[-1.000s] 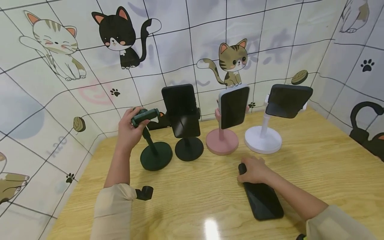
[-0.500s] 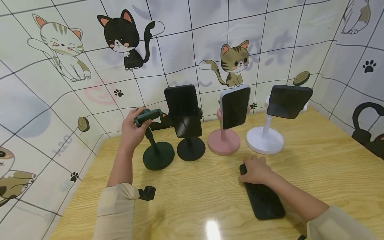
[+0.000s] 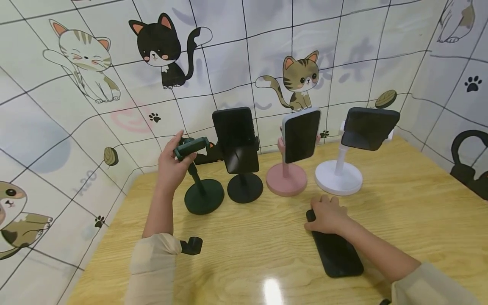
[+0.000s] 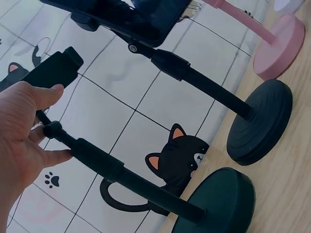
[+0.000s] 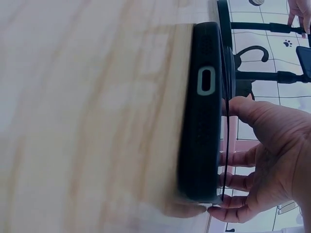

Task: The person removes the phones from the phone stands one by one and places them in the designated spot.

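Observation:
In the head view my left hand (image 3: 171, 166) is at the top of a dark green phone stand (image 3: 204, 197), holding its empty clamp head (image 3: 192, 147). The left wrist view shows the thumb resting on the clamp (image 4: 54, 69) and the other fingers behind and below it. The stand's round base sits on the table. My right hand (image 3: 328, 216) grips the far end of a black smartphone (image 3: 339, 254) that lies flat on the table. In the right wrist view the phone's edge with its charging port (image 5: 206, 80) faces the camera, and my fingers span the phone's far end.
To the right of the green stand, a black stand (image 3: 245, 187), a pink stand (image 3: 286, 179) and a white stand (image 3: 338, 177) each hold a phone. Behind them hangs a cat-printed cloth (image 3: 228, 59). All stands share a wooden table (image 3: 244, 250).
The head view has shifted slightly, so things appear a little further right. My left index finger has straightened upward at the clamp. My right hand and the smartphone stay in place.

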A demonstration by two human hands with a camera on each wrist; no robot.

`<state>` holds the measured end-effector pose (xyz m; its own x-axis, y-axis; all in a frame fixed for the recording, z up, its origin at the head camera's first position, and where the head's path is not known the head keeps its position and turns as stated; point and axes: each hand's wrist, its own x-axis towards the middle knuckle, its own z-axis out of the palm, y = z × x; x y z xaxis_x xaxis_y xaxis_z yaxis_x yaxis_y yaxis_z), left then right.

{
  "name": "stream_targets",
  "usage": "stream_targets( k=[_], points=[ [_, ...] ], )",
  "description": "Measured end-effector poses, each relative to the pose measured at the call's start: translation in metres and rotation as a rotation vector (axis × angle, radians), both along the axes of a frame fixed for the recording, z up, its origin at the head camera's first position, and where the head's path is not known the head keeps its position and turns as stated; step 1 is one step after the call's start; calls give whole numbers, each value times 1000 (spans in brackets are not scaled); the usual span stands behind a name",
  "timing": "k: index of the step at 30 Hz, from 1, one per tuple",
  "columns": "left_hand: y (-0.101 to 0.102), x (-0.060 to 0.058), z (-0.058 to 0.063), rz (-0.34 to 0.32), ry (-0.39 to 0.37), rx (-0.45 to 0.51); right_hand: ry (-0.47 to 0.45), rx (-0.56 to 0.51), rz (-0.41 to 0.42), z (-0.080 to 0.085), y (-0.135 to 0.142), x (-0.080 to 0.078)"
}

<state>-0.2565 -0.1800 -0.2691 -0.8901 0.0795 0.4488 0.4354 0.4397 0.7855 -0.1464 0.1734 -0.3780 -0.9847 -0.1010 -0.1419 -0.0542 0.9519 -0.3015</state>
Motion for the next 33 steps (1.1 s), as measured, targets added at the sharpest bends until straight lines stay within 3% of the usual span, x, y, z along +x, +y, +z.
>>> stream_targets(
  k=[4,9,14,17,25,33],
  points=[
    [-5,11,-3,-8,-36,34,23,40,18,2,-2,0],
    [-15,26,-3,70,-46,-9,73,74,47,19,-7,-2],
    [-12,40,4,222,30,-7,101,-19,86,46,-19,-7],
    [-2,48,11,266,109,21,106,-91,117,61,-28,-10],
    [26,56,24,174,240,54,266,-251,195,88,-52,-12],
    [40,57,26,196,330,44,352,-324,214,101,-63,-14]
  ],
)
